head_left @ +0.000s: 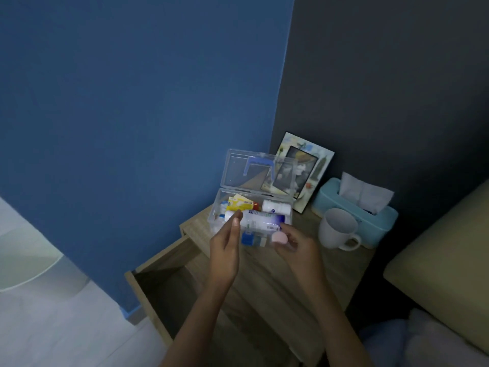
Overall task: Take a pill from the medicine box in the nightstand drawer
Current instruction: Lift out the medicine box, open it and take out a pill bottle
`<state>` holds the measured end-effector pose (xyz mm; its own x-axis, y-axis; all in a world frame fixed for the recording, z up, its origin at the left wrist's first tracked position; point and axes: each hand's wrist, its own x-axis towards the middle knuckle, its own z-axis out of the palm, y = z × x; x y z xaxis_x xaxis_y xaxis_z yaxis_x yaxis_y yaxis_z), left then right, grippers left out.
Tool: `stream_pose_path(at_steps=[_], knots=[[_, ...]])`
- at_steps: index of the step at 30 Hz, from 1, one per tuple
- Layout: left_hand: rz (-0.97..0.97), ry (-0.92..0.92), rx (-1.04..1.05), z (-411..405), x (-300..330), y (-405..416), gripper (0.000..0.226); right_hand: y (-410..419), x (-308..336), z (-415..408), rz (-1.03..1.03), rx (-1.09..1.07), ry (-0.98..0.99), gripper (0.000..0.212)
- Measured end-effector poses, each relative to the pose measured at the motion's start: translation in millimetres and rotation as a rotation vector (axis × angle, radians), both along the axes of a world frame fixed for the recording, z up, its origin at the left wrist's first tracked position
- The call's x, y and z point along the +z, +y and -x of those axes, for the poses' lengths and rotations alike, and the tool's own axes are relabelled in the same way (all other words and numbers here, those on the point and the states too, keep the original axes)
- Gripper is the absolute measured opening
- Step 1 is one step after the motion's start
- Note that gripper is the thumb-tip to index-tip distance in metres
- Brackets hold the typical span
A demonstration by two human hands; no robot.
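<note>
The clear plastic medicine box (221, 201) stands on the nightstand top (267, 276) with its lid (238, 168) raised. Inside lie a large white and blue bottle (262, 221), a smaller white bottle (276, 206), a yellow packet (239, 203) and a blue item (248, 238). My left hand (226, 247) is flat, palm turned right, its fingertips at the box's front left by the large bottle's cap. My right hand (297, 246) pinches a small round pink thing (279, 237) at the box's front right; blur hides what it is. The nightstand drawer (158, 290) is pulled out, dark inside.
A white mug (337, 229) stands right of the box, with a light blue tissue box (370, 221) behind it. A picture frame (307, 173) leans on the dark wall behind the lid. A beige headboard (444, 250) and bedding fill the right side.
</note>
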<state>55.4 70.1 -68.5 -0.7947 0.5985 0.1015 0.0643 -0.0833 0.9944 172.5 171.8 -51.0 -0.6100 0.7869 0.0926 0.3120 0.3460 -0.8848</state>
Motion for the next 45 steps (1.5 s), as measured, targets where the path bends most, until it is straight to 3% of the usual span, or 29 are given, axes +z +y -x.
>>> stream_pose_path(at_steps=[9,14,23,31,38,45], knots=[[0.049,-0.089,-0.124,-41,-13,0,0.03,-10,-4,-52,0.067,-0.002,0.131,0.044],[0.13,-0.056,-0.253,-56,-18,4,0.028,-10,-16,-59,0.057,0.043,0.09,0.051],[0.129,-0.083,-0.29,-61,-21,7,0.021,-8,-28,-62,-0.024,0.056,0.044,0.051],[0.142,-0.251,-0.295,-62,-16,14,0.017,-4,-32,-64,-0.033,0.074,0.035,0.051],[0.181,-0.471,-0.245,-64,-16,13,0.015,-1,-48,-68,0.186,0.041,0.156,0.06],[0.157,-0.556,-0.313,-65,-14,9,0.019,2,-55,-69,0.245,0.036,0.219,0.047]])
